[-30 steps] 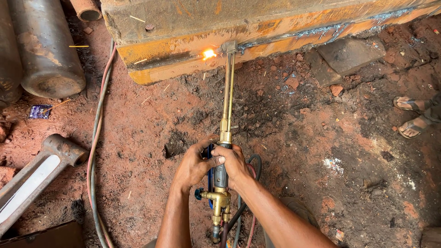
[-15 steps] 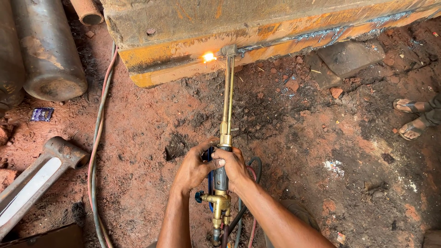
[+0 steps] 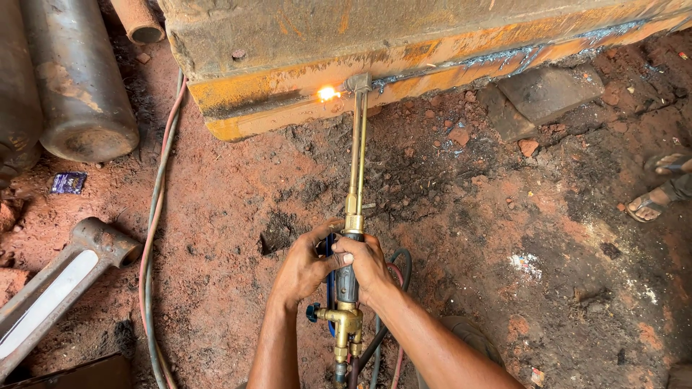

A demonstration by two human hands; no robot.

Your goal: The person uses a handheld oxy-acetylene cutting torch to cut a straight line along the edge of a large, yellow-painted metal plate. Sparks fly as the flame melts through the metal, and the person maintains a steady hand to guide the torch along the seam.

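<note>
Both hands (image 3: 339, 265) gripping brass torch (image 3: 354, 173), blue wrapper (image 3: 68, 182) (rectangular) far left

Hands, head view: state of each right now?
Left hand: closed on the long brass cutting torch, at its handle.
Right hand: closed on the same handle.

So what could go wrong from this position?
1. Both the left hand and the right hand are bare on the cutting torch; sparks from the flame at the steel beam could burn them.
2. The hoses lie on the dirt close to the cut, where hot slag might drop on them.
3. Another person's sandalled foot is near the beam, possibly within spark range.
</note>
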